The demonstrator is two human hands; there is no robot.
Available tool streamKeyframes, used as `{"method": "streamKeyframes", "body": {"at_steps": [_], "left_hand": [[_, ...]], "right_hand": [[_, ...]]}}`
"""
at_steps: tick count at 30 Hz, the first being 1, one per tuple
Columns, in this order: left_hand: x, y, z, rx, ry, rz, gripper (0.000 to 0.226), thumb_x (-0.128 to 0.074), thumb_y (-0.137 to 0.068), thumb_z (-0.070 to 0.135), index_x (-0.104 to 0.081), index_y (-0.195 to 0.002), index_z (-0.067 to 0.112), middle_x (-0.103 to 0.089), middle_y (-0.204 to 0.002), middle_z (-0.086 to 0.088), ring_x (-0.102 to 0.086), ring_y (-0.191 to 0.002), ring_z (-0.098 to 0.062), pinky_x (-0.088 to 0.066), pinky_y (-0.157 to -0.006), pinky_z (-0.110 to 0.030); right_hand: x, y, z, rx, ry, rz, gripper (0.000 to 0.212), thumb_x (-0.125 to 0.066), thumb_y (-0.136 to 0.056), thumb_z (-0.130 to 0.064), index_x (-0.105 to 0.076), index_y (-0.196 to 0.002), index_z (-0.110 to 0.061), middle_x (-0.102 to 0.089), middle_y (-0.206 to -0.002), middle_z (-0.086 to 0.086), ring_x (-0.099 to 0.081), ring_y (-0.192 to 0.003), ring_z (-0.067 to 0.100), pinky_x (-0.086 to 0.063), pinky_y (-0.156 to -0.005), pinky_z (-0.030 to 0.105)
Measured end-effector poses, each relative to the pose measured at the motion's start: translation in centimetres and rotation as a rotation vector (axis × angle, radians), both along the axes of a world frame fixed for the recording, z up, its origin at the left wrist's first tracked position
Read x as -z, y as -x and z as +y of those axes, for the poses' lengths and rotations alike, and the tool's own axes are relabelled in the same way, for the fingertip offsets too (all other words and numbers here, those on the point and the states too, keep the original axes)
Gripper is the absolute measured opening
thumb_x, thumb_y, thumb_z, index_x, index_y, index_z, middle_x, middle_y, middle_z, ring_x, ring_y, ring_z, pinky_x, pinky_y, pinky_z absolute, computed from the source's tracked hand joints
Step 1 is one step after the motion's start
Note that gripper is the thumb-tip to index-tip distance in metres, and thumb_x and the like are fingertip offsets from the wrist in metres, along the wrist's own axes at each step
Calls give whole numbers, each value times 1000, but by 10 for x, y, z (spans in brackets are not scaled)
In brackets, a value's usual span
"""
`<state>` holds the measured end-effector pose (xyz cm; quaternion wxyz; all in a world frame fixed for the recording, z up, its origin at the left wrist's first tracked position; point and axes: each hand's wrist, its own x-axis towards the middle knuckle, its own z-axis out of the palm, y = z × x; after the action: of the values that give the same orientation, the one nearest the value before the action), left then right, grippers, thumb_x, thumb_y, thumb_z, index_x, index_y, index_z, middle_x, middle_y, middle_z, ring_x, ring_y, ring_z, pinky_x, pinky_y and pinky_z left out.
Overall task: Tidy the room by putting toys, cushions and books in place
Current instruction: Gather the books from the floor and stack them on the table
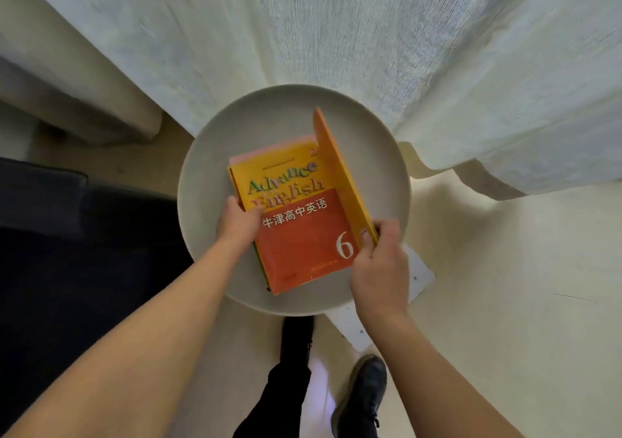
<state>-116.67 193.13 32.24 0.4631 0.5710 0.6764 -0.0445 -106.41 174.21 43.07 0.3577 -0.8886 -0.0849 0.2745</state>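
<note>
A stack of books lies on a round grey side table (pixel 215 154). The top book (pixel 296 222) has a yellow and red cover with "Advance English" and a 6 on it. My left hand (pixel 237 223) holds the stack at its left edge, thumb on the cover. Standing on edge along the stack's right side is a thin orange book (pixel 340 168), which my right hand (pixel 380 262) pinches at its near end. A pink cover peeks out at the stack's far edge.
Pale curtains (pixel 370 33) hang behind and right of the table. A beige sofa or cushion (pixel 67 94) sits at the left, a dark seat (pixel 50 235) below it. A white sheet (pixel 420 276) lies on the floor under the table's right edge. My shoes (pixel 363 397) stand near.
</note>
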Motion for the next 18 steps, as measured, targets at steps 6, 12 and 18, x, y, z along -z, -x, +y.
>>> {"method": "streamKeyframes", "body": {"at_steps": [6,12,18], "left_hand": [[-84,-27,-14,-313,476,-533,48,-51,-92,62,-58,-118,21,-68,-108,-6,-66,-89,-24,-55,-75,-39],[-67,-18,-7,-260,236,-326,14,-40,-94,1,-45,-97,14,-67,-94,-18,-64,-56,-24,-51,-45,-29],[-13,-10,-11,38,187,-47,31,-63,-87,50,-61,-82,20,-69,-90,-4,-63,-78,-26,-52,-72,-34]], "right_hand": [[-21,34,10,-252,74,-41,8,-41,-101,-20,-47,-100,-24,-56,-83,-1,-54,-75,21,-36,-53,30],[-3,40,13,-608,191,99,19,-46,-95,-10,-51,-113,-16,-59,-109,6,-53,-98,26,-43,-79,38],[37,42,21,-678,257,200,33,-42,-88,-2,-54,-116,-14,-56,-116,7,-51,-108,27,-46,-90,41]]}}
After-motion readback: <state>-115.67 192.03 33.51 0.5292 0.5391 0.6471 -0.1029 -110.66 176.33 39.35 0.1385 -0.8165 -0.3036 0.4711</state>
